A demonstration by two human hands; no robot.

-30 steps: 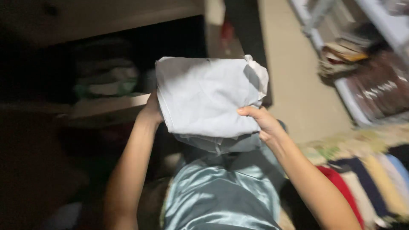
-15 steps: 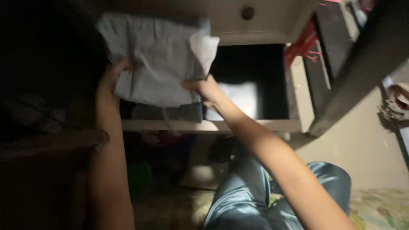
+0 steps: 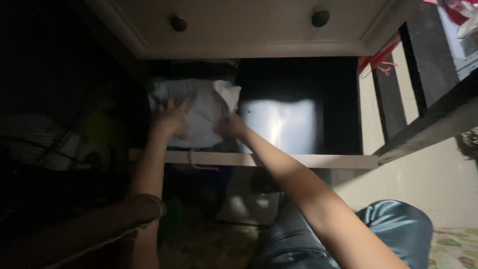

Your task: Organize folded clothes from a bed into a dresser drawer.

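**Both hands on folded cloth inside open cabinet compartment**

Hands first: I see the left hand [image 3: 171, 118] laid on top of the folded pale grey cloth [image 3: 199, 112], fingers spread and blurred, pressing flat on its upper face. I see the right hand [image 3: 230, 127] at the cloth's right lower edge, fingers curled against it; whether it pinches the fabric or only pushes it I cannot tell, as the hand is dim and smeared.

The cloth sits in the left part of the dark open compartment, just behind the pale front shelf edge [image 3: 279, 160]. One white corner of it stands up at the upper right. A thin cord or strip [image 3: 191, 160] hangs from under it over the shelf edge.

To the right of the cloth, inside the same compartment, I note a pale reflective panel [image 3: 281, 129], close beside the right hand. Above the opening runs a cream drawer front [image 3: 249, 27] with two dark round knobs [image 3: 320, 18].

Both forearms reach up from the bottom of the view. Below the right arm I see a knee in shiny blue-grey satin trousers [image 3: 398, 224]. A dark slanted beam [image 3: 433, 124] crosses at the right, over a pale floor [image 3: 428, 184]. The left side is too dark to read.
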